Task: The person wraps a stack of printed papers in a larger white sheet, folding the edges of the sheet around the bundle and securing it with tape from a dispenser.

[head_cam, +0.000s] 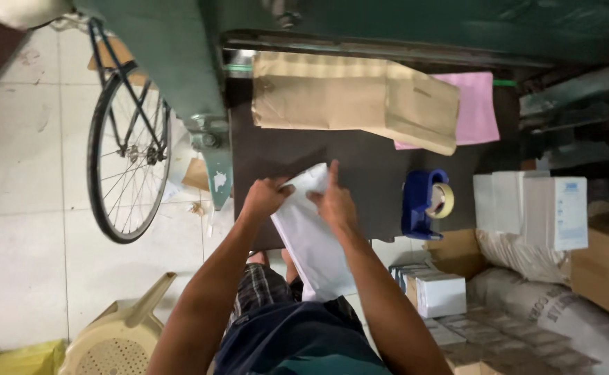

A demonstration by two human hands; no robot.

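Head view: left hand [264,196] and right hand [333,201] both grasp a white paper sheet [311,236] at its upper end, over the near edge of a dark table [360,167]. Beyond lie brown envelopes [346,94]; right of the sheet stands a blue tape dispenser [424,203].

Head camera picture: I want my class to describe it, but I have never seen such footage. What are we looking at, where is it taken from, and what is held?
The camera sits on a person's head and looks down, so both bare arms reach out from the bottom edge. The left hand and right hand each grip the top of a white sheet of paper at the near edge of a dark table. Further back lie brown paper envelopes over pink paper. A blue tape dispenser stands to the right. A bicycle wheel stands on the tiled floor to the left.
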